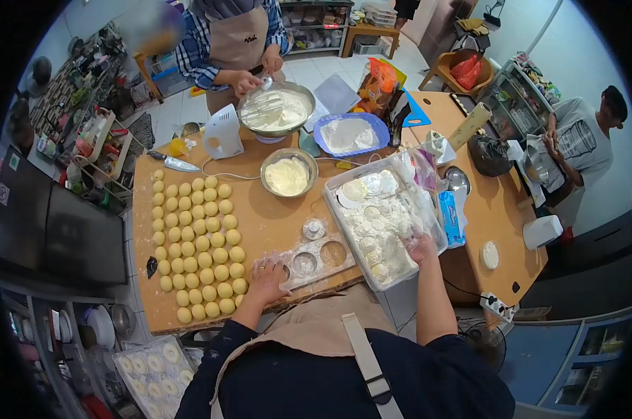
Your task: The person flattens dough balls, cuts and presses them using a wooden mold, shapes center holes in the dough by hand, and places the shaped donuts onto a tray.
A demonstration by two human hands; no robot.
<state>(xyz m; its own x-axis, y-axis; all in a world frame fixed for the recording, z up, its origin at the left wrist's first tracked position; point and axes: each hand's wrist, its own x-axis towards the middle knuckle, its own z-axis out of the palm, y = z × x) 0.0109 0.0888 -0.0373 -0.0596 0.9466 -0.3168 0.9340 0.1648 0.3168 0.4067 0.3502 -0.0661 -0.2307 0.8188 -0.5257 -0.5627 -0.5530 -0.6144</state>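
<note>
My left hand (267,281) rests with its fingers spread on the left end of a floured board with round holes (304,263), near the table's front edge. My right hand (421,248) is at the right side of a white tray (381,274); its fingertips are partly hidden in flour, and what they hold, if anything, cannot be made out. Flour and several flattened pale rounds (354,190) lie in the tray. A small floured cutter (314,228) stands just behind the board. Rows of yellow dough balls (203,260) cover the table's left part.
Behind stand a bowl of cream (288,176), a hand mixer (222,133), a knife (178,165) and a blue flour tray (351,134). One person (239,42) works at a large bowl (277,108); another person (581,146) is at the right. A dough tray (155,370) sits lower left.
</note>
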